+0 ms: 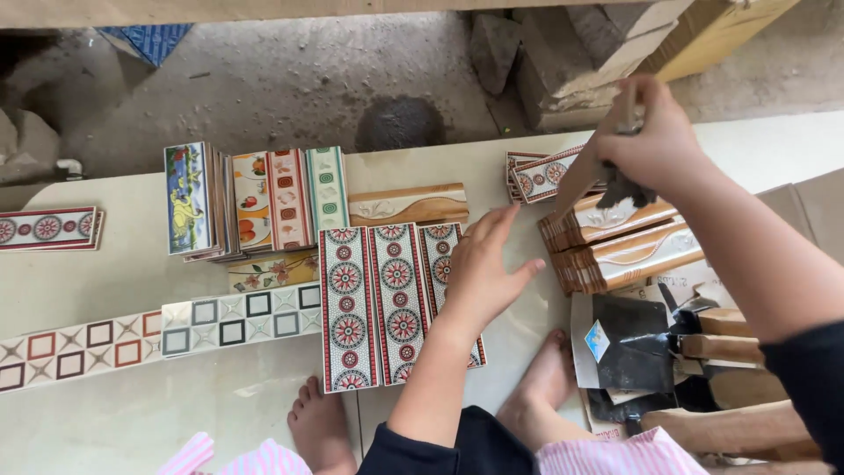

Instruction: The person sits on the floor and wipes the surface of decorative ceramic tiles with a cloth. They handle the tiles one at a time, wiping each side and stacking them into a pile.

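Observation:
My left hand (483, 273) hovers open, fingers apart, over the right edge of three long red-and-white medallion border tiles (374, 299) lying side by side. My right hand (655, 141) is raised at the upper right, shut on a plain-backed tile (582, 176) held tilted above two stacks of brown wave-patterned tiles (615, 251). A small stack of red medallion tiles (532, 176) lies just behind them. Something dark hangs under the right hand; I cannot tell what it is.
A row of assorted picture tiles (255, 202) stands at the back left. Strips with square patterns (237, 321) run along the left. Dark trowels with wooden handles (651, 347) lie at the right. Two bare feet (321, 422) rest near the front. Rubble (545, 62) lies beyond.

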